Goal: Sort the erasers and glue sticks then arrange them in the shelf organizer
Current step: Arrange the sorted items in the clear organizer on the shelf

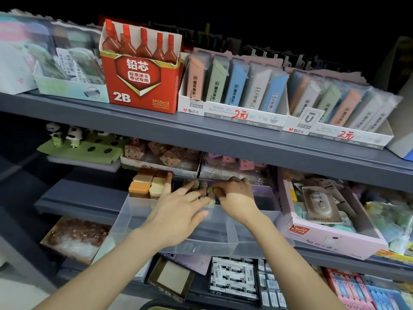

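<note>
Red 2B lead box [143,86] on upper shelf [201,128]; panda figures [67,134] below.

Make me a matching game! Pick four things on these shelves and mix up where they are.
Things:
1 red box
2 pandas
3 pink box
4 clear tray

Places:
A right of the clear tray
B holding erasers
C on the upper shelf
D far left of the clear tray

Pairs: 1-C; 2-D; 3-A; 4-B

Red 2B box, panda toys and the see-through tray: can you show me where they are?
red 2B box [143,86]: head view, middle of its front face.
panda toys [73,134]: head view, on one panda's white body.
see-through tray [223,245]: head view, its bare front wall.
</note>
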Demonstrator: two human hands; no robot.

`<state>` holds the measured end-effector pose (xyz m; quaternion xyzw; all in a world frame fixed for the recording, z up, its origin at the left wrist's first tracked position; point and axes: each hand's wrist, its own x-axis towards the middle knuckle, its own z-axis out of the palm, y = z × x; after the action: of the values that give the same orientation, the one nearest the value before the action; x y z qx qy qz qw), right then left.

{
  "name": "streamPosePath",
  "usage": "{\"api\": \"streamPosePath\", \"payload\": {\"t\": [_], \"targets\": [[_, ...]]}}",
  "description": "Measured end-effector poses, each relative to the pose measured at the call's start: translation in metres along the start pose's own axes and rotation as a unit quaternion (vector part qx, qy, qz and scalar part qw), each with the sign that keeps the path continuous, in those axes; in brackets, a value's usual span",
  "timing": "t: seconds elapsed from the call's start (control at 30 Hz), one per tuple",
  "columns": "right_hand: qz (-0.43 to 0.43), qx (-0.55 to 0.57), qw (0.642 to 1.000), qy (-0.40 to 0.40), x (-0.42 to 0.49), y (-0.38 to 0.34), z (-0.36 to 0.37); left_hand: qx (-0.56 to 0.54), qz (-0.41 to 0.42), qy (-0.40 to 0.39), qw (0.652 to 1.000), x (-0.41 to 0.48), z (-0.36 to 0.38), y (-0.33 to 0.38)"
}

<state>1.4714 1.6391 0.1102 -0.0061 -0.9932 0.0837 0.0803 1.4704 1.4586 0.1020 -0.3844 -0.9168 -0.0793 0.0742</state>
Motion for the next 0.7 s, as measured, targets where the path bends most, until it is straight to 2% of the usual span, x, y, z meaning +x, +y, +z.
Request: {"api": "streamPosePath", "payload": {"t": [0.53,0.7], "targets": [[-0.023,-0.035,0.999,-0.001,-0.005,0.003,-0.001,0.006,-0.008,-0.009,1.000,0.000,-0.002,0.002],[-0.015,-0.021,0.999,0.036,-0.014,0.004,-0.008,-0.009,-0.006,0.014,1.000,-0.003,-0.008,0.004]]}}
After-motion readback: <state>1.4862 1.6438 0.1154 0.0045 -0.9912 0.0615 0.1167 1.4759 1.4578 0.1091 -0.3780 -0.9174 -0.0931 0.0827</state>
